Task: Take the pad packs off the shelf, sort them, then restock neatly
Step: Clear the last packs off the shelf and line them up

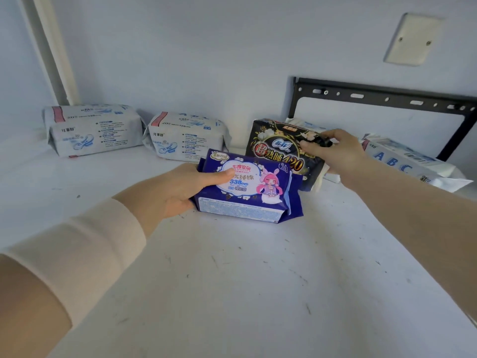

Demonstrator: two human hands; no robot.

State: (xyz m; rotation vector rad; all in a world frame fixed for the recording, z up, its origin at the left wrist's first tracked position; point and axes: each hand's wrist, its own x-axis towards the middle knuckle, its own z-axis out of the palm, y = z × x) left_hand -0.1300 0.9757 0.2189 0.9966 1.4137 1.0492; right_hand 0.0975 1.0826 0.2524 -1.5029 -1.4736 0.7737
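My left hand (175,188) grips the left end of a dark blue pad pack (247,189) with a pink cartoon girl on it, thumb on top. The pack rests on the white shelf (232,280). Just behind it, my right hand (333,148) holds the right end of a black pad pack (278,148) with gold and red lettering. Two white packs stand side by side at the back left, one (93,129) near the corner and one (185,135) beside it. A white pack marked ABC (407,161) lies at the right, past my right wrist.
A black metal bracket (382,96) is fixed to the back wall behind the right-hand packs. A cream cover plate (413,38) sits higher on the wall. A white post (51,47) runs up the back left corner. The shelf surface is scuffed.
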